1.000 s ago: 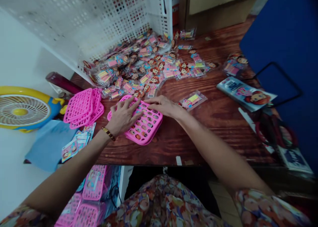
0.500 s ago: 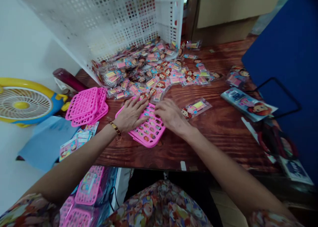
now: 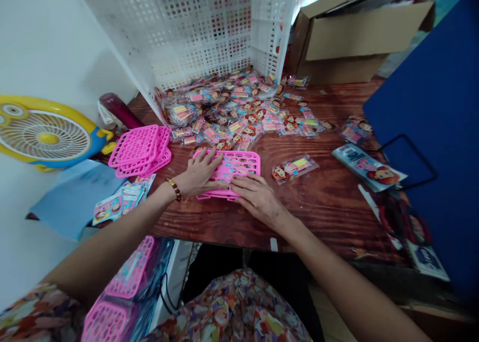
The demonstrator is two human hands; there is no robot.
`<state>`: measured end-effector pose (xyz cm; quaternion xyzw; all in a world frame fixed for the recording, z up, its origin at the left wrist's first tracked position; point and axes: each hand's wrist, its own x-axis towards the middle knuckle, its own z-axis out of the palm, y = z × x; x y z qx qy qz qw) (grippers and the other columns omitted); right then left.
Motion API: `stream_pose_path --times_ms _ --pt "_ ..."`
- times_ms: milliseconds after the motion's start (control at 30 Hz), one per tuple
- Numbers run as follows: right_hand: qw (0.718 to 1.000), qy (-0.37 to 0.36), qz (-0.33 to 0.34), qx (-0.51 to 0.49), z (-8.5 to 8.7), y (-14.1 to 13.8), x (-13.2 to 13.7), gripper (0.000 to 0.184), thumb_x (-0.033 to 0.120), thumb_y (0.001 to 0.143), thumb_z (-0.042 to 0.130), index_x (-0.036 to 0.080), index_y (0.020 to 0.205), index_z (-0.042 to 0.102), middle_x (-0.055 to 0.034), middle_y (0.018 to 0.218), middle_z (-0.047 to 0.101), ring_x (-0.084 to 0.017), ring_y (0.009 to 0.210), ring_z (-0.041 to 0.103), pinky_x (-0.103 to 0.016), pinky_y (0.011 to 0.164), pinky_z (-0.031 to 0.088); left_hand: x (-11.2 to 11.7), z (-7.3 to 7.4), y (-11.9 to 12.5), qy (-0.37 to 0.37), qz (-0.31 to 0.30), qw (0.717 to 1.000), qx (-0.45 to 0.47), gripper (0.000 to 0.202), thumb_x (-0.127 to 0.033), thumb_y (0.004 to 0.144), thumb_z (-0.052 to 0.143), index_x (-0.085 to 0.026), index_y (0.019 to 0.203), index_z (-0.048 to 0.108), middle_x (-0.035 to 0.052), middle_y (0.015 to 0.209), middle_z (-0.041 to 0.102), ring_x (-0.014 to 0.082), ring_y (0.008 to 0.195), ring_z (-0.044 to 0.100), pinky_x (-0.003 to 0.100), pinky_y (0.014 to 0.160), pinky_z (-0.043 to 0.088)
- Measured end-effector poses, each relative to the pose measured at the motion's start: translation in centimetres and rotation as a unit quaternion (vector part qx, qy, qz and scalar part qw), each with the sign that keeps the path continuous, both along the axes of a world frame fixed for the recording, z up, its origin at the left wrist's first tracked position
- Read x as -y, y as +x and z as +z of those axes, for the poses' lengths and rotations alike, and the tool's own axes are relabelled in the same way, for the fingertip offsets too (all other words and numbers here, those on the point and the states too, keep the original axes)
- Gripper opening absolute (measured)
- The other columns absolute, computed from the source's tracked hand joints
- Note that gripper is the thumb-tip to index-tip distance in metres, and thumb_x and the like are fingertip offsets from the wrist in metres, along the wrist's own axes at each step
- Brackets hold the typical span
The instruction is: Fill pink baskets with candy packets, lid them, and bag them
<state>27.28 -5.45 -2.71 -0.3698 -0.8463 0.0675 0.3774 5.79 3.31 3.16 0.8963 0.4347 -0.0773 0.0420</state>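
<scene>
A pink perforated plastic basket [image 3: 243, 158] lies bottom up on the wooden table, with printed colours showing through its holes. My left hand [image 3: 197, 175] rests on its left side, fingers spread and thumb stretched along the front. Across the front right part lies my right hand [image 3: 260, 198], its fingers flat and extended. Another pink edge shows beneath the basket at the front. To the right is a single clear packet [image 3: 295, 168] with a red-haired doll figure. Behind the basket spreads a heap of similar packets [image 3: 239, 117].
More pink baskets [image 3: 136, 147] are stacked at left, above printed cards [image 3: 125, 200]. Beyond them stand a yellow fan [image 3: 48, 135] and a dark red bottle [image 3: 121, 110]. A white crate [image 3: 209, 33] tips over the heap. Scissors [image 3: 407, 220] and a printed pack [image 3: 368, 166] lie right.
The pink basket has turned from a slant to nearly square with the table edge. My right hand has moved from its far right corner to its front edge, fingers straightened.
</scene>
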Motion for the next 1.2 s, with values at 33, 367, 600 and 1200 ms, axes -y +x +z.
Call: stream_pose_path --times_ms 33,367,600,1200 --pt "1.0 0.0 0.003 -0.004 0.0 0.0 0.0 0.026 0.022 0.095 0.056 0.02 0.118 0.067 -0.0085 0.126 0.066 -0.019 0.121 0.059 -0.043 0.108 0.041 -0.1 0.2 -0.6 -0.022 -0.019 1.0 -0.009 0.103 -0.081 0.078 0.043 -0.017 0.154 0.013 0.0209 0.161 0.01 0.046 0.146 0.009 0.068 0.107 0.026" --pt "0.998 0.064 -0.022 -0.013 -0.3 -0.5 0.6 0.027 0.016 0.095 0.053 0.021 0.118 0.067 -0.0064 0.125 0.067 -0.019 0.123 0.058 -0.044 0.111 0.04 1.3 -0.2 -0.9 0.053 -0.075 0.995 -0.033 0.115 -0.077 0.071 0.06 -0.007 0.152 0.016 0.0293 0.158 0.013 0.0455 0.146 0.012 0.062 0.113 0.022" --pt "0.995 0.092 -0.014 0.033 -1.0 0.0 0.4 0.034 0.012 0.097 0.048 0.021 0.127 0.061 -0.0063 0.132 0.062 -0.02 0.13 0.052 -0.044 0.111 0.04 2.0 -0.9 -1.3 0.112 -0.086 0.99 -0.023 0.103 -0.076 0.082 0.044 -0.005 0.151 0.018 0.0294 0.157 0.016 0.0437 0.146 0.015 0.061 0.113 0.02" --pt "0.997 0.057 -0.059 -0.01 -3.1 -0.5 0.4 0.041 0.017 0.094 0.054 0.038 0.129 0.059 0.0019 0.129 0.065 -0.022 0.128 0.051 -0.05 0.111 0.034 1.7 -1.4 -1.6 0.079 -0.077 0.992 0.063 0.114 -0.087 0.07 0.043 -0.012 0.152 0.019 0.0267 0.159 0.014 0.0445 0.147 0.01 0.062 0.115 0.009"
